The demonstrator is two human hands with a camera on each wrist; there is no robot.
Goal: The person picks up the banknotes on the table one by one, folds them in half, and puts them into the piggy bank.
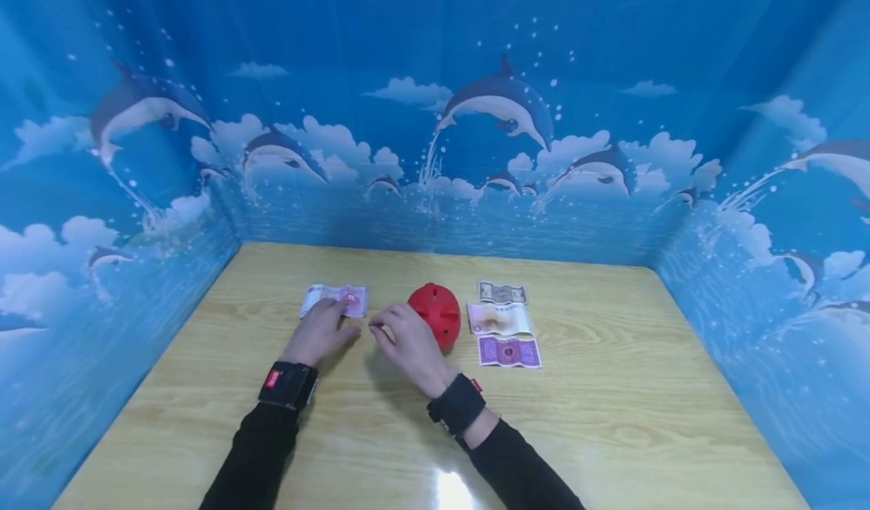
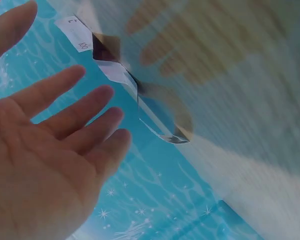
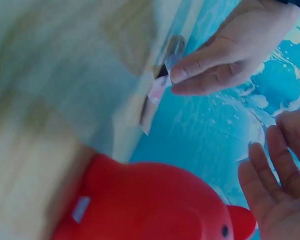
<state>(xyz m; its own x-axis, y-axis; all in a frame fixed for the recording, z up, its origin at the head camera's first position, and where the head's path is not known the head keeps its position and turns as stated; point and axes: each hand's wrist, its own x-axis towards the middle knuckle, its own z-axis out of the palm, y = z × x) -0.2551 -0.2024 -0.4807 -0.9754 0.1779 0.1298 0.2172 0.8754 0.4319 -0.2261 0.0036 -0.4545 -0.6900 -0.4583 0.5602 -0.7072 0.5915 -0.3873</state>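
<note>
On the left part of the table lies a creased pink-and-white banknote point(image 1: 356, 299); its wavy edge, marked 100, shows in the left wrist view. My left hand point(image 1: 318, 334) is at this banknote, palm down with its fingers stretched out. In the left wrist view a gap shows between the fingers and the note. A red piggy bank point(image 1: 436, 313) stands on the table right of the hands. My right hand point(image 1: 412, 345) hovers in front of its left side, fingers loosely bent. The right wrist view shows nothing held in that hand point(image 3: 285, 185).
Three more banknotes lie in a column right of the piggy bank: a grey-brown one point(image 1: 502, 292), a whitish one point(image 1: 499, 319) and a purple one point(image 1: 510, 351). Blue dolphin-print cloth point(image 1: 381, 57) walls in the back and sides of the wooden table point(image 1: 612, 404).
</note>
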